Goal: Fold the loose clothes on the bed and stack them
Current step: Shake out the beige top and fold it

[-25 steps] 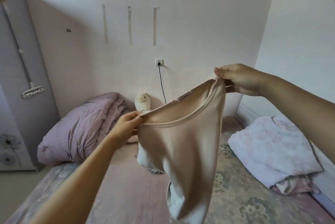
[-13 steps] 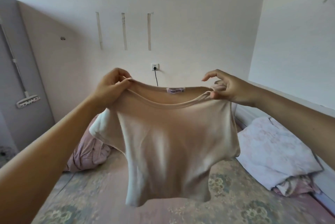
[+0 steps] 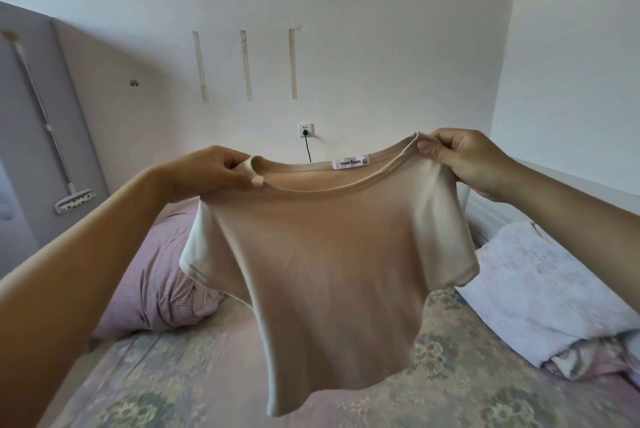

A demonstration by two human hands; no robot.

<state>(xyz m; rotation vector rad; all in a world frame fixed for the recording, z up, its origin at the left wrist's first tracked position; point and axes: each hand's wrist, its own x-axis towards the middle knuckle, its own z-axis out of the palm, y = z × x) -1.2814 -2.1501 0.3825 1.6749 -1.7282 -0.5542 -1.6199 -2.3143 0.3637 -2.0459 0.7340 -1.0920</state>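
A beige short-sleeved T-shirt (image 3: pixel 325 264) hangs spread out in the air above the bed (image 3: pixel 450 389), its white neck label facing me. My left hand (image 3: pixel 211 173) pinches the shirt's left shoulder at the collar. My right hand (image 3: pixel 460 159) pinches the right shoulder at the collar. The hem hangs free above the floral bedsheet. A pile of pale floral clothes (image 3: pixel 543 292) lies on the bed at the right.
A rumpled pink striped duvet (image 3: pixel 156 278) sits at the head of the bed on the left. A wall socket with a black cable (image 3: pixel 306 131) is behind the shirt. A mop (image 3: pixel 52 136) hangs on the left wall.
The shirt went from hanging bunched to being stretched flat between both hands. My left hand rose to collar height, and both hands now hold the shoulders wider apart.
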